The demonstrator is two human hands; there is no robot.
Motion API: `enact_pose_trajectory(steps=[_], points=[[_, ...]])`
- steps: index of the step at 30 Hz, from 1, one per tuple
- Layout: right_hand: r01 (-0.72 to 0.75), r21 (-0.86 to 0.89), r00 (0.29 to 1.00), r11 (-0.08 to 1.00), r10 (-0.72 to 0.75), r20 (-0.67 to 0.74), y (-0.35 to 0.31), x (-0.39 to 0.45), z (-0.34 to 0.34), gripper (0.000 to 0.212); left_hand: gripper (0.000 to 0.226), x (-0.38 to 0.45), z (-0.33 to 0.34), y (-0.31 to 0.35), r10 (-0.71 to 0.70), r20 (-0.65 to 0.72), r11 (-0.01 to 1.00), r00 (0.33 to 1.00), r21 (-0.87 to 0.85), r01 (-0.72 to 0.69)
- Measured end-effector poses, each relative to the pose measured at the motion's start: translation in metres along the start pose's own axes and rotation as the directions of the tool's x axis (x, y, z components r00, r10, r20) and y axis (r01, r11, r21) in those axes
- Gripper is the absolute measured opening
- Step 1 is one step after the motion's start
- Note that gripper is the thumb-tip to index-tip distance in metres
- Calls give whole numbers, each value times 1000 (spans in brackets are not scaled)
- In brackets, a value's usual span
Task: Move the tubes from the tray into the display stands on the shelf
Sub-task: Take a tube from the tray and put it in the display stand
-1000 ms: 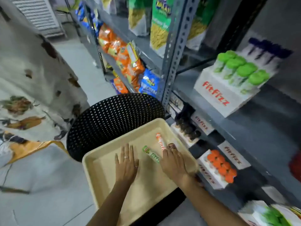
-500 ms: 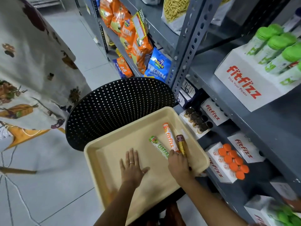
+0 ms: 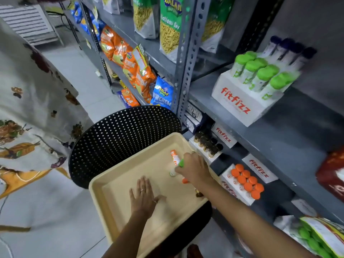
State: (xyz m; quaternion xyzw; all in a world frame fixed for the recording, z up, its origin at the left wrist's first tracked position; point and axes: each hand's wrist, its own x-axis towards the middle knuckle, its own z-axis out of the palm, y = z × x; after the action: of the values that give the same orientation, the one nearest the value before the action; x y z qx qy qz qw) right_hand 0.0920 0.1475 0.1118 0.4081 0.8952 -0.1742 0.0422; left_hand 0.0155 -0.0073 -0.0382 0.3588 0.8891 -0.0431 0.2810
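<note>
- The beige tray (image 3: pixel 104 190) sits on a black perforated chair (image 3: pixel 119 138), right up against the grey metal shelf (image 3: pixel 279 125).
- The left hand (image 3: pixel 144 199) lies flat on the tray floor, fingers spread, palm down, not gripping anything. There are rings on two of its fingers.
- The right hand (image 3: pixel 194 168) is curled around the green-capped tube (image 3: pixel 177 167), which it holds above the tray floor; the green cap pokes out at the top of the fist and the white end sticks out below.
- The orange-and-white tube (image 3: pixel 174 156) lies in the tray just beyond the right hand. An orange bit (image 3: pixel 185 181) peeks out under the wrist, can't tell if it's the same tube's cap.
- A small brown-capped tube (image 3: pixel 198 194) shows beside the right forearm near the tray's right rim, mostly hidden.
- On the lower shelf next to the tray there's a fitfizz stand with dark-capped tubes (image 3: pixel 207 144) and another with orange-capped tubes (image 3: pixel 246 180).
- One shelf up is a fitfizz stand with green-capped tubes (image 3: pixel 258 73), with purple-capped tubes (image 3: pixel 290 49) behind it.
- Orange snack bags (image 3: pixel 128 62) hang out further down the aisle.
</note>
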Motion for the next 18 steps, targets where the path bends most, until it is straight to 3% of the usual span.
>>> enact_pose_trajectory(steps=[8,12,18], points=[[-125,165,980,978,148,-132,41,-43,-132,36,73,-19,-67,76,247,-174,967,953,105,-231],[-207,233,937,950,262,-234,75,-76,-189,38,71,-33,-105,141,409,-318,912,855,151,-380],[-291,299,855,909,387,-345,124,-134,-253,32,70,-63,-141,240,605,-425,771,673,101,-629]])
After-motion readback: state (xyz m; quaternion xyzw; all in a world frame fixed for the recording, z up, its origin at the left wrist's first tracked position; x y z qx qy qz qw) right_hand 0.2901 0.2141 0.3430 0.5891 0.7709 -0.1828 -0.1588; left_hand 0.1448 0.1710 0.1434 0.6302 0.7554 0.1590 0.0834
